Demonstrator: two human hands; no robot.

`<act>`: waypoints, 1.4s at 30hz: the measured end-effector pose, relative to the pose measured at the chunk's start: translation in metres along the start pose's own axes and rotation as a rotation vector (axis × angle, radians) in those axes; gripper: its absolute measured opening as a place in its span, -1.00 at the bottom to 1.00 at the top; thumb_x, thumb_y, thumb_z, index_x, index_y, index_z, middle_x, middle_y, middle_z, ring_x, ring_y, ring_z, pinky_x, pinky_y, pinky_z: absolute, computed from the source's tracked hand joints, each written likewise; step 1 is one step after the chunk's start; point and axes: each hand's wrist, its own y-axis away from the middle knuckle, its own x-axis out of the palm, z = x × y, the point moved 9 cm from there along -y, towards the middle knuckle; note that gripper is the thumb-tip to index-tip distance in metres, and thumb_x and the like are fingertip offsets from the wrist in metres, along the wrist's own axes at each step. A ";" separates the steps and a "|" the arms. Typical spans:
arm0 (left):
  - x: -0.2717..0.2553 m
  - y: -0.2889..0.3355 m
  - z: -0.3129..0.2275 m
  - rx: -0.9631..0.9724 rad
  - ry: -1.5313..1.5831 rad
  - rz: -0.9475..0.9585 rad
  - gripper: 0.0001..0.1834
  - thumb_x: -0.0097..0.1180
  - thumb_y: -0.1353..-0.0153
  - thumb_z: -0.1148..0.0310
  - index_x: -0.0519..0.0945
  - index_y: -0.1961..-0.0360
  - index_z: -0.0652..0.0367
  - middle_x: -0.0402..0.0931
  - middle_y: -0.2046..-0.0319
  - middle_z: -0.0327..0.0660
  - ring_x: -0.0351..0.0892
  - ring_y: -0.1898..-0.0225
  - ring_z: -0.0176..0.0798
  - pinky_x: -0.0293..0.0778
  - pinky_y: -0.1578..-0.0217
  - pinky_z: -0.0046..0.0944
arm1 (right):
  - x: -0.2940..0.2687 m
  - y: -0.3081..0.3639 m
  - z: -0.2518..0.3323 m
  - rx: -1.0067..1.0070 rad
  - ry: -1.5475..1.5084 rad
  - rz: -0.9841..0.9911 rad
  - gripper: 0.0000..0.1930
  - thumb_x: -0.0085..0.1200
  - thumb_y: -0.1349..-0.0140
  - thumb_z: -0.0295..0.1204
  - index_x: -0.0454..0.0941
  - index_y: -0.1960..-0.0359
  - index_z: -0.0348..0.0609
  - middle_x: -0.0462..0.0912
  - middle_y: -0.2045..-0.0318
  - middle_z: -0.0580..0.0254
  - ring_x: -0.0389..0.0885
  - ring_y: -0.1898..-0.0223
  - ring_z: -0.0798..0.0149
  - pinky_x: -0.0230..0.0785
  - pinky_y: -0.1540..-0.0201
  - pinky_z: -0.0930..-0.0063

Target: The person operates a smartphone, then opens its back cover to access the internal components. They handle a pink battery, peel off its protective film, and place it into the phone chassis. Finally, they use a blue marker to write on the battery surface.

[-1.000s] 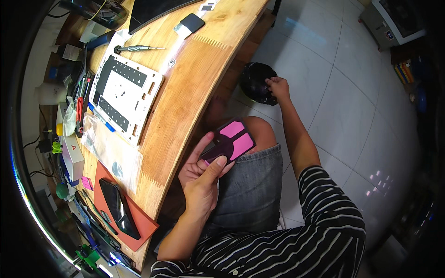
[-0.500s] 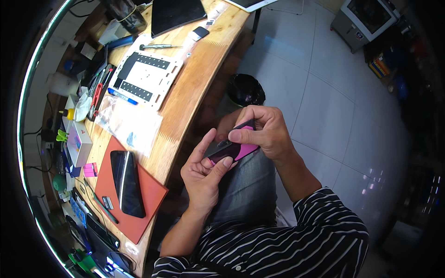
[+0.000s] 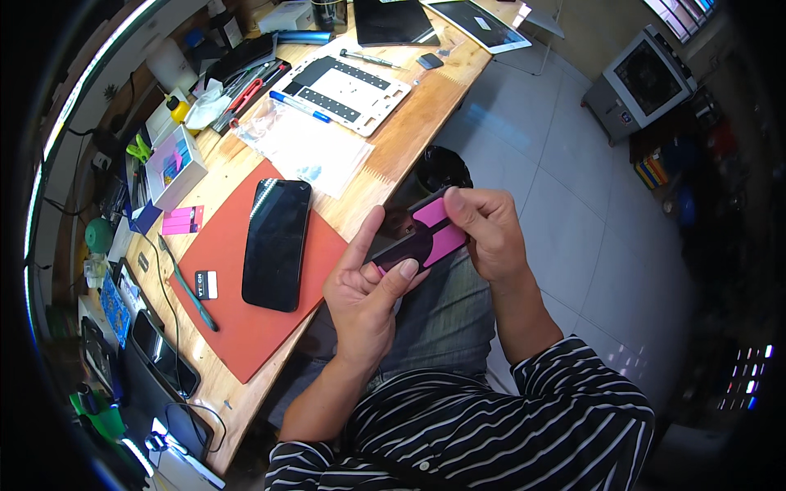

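Observation:
Between my hands, over my lap, is a flat rectangular black piece with pink film [image 3: 446, 240], much like a phone battery. My left hand [image 3: 364, 304] supports its near-left end, thumb on top, index finger stretched up along the side. At the far right end my right hand [image 3: 494, 233] pinches the edge between thumb and curled fingers. Two pink panels show on the upper face, parted by a black strip with a rounded black area. To the left, a dark phone [image 3: 278, 245] lies screen up on a reddish-brown mat [image 3: 237, 344].
On the wooden bench are a teal pry tool [image 3: 192, 295], a white frame plate [image 3: 385, 114], a blue pen [image 3: 299, 106], a clear plastic bag [image 3: 315, 155], a screwdriver [image 3: 368, 59] and pink strips [image 3: 182, 220]. A black bin [image 3: 442, 168] stands on the floor beside the bench.
The view has swung, so the bench sits further right and lower. My right thumb has drawn back to the piece's far edge, uncovering more of the pink film.

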 end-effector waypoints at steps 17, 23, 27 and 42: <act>-0.006 0.001 -0.010 0.040 0.067 -0.103 -0.20 0.22 -0.24 0.63 0.12 -0.45 0.46 0.65 0.06 0.07 0.73 0.09 -0.18 0.74 0.05 -0.14 | 0.014 0.000 -0.008 -0.045 -0.164 0.161 -0.86 0.30 -0.30 -0.45 0.63 0.27 -0.28 0.68 0.35 0.34 0.54 0.30 0.58 0.34 0.24 0.67; -0.007 -0.004 -0.010 0.080 0.021 -0.066 -0.23 0.17 -0.28 0.68 0.09 -0.45 0.50 0.45 -0.22 0.14 0.64 -0.10 -0.07 0.68 -0.07 -0.09 | 0.033 0.004 0.001 -0.060 -0.067 0.082 -0.87 0.31 -0.29 -0.46 0.63 0.30 -0.25 0.67 0.37 0.35 0.56 0.30 0.56 0.37 0.21 0.67; -0.010 -0.007 -0.004 0.047 0.037 -0.080 -0.23 0.18 -0.27 0.66 0.10 -0.45 0.48 0.47 -0.16 0.11 0.66 -0.06 -0.10 0.70 -0.03 -0.11 | 0.020 -0.004 -0.016 -0.074 -0.157 0.137 -0.85 0.32 -0.26 -0.47 0.65 0.24 -0.29 0.69 0.35 0.31 0.60 0.28 0.54 0.43 0.15 0.66; -0.010 -0.002 -0.001 -0.005 -0.110 -0.035 -0.19 0.23 -0.23 0.67 0.11 -0.45 0.44 0.57 -0.07 0.09 0.70 -0.01 -0.12 0.72 0.00 -0.15 | 0.021 -0.017 -0.005 0.025 -0.094 0.138 -0.82 0.41 -0.18 -0.43 0.69 0.36 -0.30 0.73 0.44 0.30 0.61 0.41 0.55 0.45 0.32 0.68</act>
